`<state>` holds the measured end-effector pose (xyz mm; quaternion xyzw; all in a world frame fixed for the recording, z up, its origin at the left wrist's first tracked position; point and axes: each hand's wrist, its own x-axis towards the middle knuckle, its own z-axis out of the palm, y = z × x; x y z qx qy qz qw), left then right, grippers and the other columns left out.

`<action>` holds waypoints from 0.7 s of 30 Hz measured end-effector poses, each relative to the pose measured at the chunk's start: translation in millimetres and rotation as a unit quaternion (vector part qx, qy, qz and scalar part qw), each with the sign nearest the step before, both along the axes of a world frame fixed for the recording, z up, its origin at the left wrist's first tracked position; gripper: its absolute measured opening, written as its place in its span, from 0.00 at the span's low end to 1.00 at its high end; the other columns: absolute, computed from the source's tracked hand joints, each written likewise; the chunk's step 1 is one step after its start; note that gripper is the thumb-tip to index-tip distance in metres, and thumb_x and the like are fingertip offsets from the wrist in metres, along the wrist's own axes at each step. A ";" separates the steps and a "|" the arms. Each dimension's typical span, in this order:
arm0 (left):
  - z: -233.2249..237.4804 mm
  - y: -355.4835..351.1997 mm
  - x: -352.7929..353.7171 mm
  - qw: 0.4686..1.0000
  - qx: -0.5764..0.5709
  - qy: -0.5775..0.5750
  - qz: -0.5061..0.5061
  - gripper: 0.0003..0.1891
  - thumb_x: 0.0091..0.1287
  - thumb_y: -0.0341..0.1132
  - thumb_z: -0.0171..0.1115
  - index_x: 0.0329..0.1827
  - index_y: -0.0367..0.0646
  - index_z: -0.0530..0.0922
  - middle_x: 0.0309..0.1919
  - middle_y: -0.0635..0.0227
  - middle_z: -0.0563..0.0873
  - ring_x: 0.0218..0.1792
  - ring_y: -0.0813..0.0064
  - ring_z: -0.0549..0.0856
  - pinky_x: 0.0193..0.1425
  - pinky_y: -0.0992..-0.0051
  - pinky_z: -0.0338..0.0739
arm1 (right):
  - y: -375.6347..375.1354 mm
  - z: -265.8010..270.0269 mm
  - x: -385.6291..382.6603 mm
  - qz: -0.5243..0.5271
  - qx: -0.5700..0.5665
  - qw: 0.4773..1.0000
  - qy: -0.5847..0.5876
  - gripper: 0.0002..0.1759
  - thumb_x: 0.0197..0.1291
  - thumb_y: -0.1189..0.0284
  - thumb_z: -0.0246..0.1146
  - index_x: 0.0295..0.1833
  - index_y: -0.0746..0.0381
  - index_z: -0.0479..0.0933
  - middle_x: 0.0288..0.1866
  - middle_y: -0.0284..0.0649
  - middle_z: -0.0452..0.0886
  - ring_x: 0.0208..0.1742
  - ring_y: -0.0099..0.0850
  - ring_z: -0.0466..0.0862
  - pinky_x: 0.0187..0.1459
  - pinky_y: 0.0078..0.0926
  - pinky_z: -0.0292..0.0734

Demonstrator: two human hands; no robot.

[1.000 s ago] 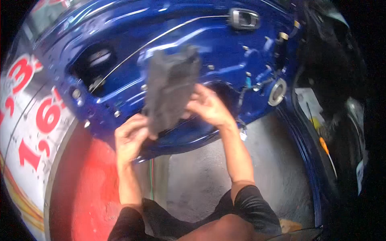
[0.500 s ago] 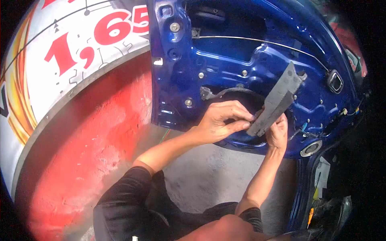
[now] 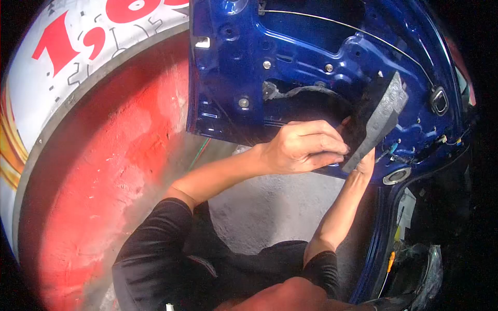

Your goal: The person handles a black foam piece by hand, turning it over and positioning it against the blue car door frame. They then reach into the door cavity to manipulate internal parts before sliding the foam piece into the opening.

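Observation:
In front of a blue car door point(image 3: 228, 78) with its inner metal bared, a long dark grey strip-like piece point(image 3: 381, 116) is held up at a slant. My right hand point(image 3: 366, 165) grips it from behind near the lower end, and the piece hides most of those fingers. Thumb and fingers of my left hand point(image 3: 314, 147) are pinched together at the strip's lower left edge. Whether a small part sits between them I cannot make out. Behind both hands lies the door's large opening point(image 3: 306, 101), edged with grey residue.
A thin cable point(image 3: 332, 22) runs across the door to a latch-like fitting point(image 3: 439, 101). A round-ended fitting point(image 3: 397, 176) is at the lower right. Beyond my right arm lies a screwdriver with an orange handle point(image 3: 391, 262). A red wall point(image 3: 104, 171) stands to the left.
The strip has turned, now showing a different face, and moved slightly right. My left hand has shifted right with it. The whole view has tilted down, so the door sits higher.

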<state>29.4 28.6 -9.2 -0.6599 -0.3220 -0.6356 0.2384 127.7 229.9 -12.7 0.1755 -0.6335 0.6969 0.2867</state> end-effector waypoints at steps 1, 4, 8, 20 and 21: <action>1.2 -0.9 0.0 1.000 -0.012 -0.004 -0.013 0.14 0.54 0.24 0.76 0.44 0.38 0.85 0.39 0.59 0.87 0.39 0.65 0.88 0.42 0.70 0.84 | -0.4 -0.2 -0.2 -0.003 0.001 1.000 0.009 0.29 0.55 0.68 0.74 0.60 0.67 0.75 0.53 0.46 0.83 0.45 0.40 0.86 0.47 0.40 0.84; 4.9 -1.2 3.1 0.997 -0.044 -0.032 -0.061 0.13 0.54 0.23 0.76 0.43 0.38 0.85 0.39 0.59 0.87 0.39 0.65 0.88 0.42 0.70 0.84 | 1.9 0.8 2.3 0.029 -0.055 0.998 0.000 0.28 0.55 0.68 0.73 0.60 0.67 0.75 0.53 0.48 0.83 0.46 0.42 0.85 0.47 0.41 0.84; 1.7 2.2 7.9 0.992 -0.059 -0.050 -0.103 0.13 0.54 0.23 0.76 0.42 0.38 0.84 0.38 0.60 0.87 0.38 0.65 0.88 0.42 0.69 0.83 | 18.8 -11.1 5.4 0.022 -0.136 0.990 -0.036 0.29 0.55 0.69 0.73 0.60 0.68 0.75 0.54 0.49 0.83 0.46 0.44 0.85 0.48 0.42 0.83; 7.8 3.9 14.3 0.991 -0.111 -0.046 -0.064 0.11 0.53 0.23 0.74 0.39 0.38 0.83 0.36 0.60 0.88 0.38 0.68 0.88 0.43 0.72 0.82 | 27.7 -27.0 -15.2 0.061 -0.060 0.994 -0.064 0.33 0.52 0.60 0.75 0.57 0.70 0.75 0.46 0.52 0.84 0.43 0.42 0.87 0.46 0.41 0.85; 7.6 4.3 16.7 0.990 -0.118 -0.053 -0.063 0.11 0.53 0.22 0.74 0.39 0.38 0.83 0.36 0.60 0.88 0.37 0.68 0.88 0.43 0.72 0.82 | 30.6 -32.1 -18.8 0.037 -0.029 0.997 -0.060 0.34 0.51 0.58 0.75 0.57 0.70 0.75 0.45 0.52 0.84 0.43 0.42 0.87 0.46 0.40 0.85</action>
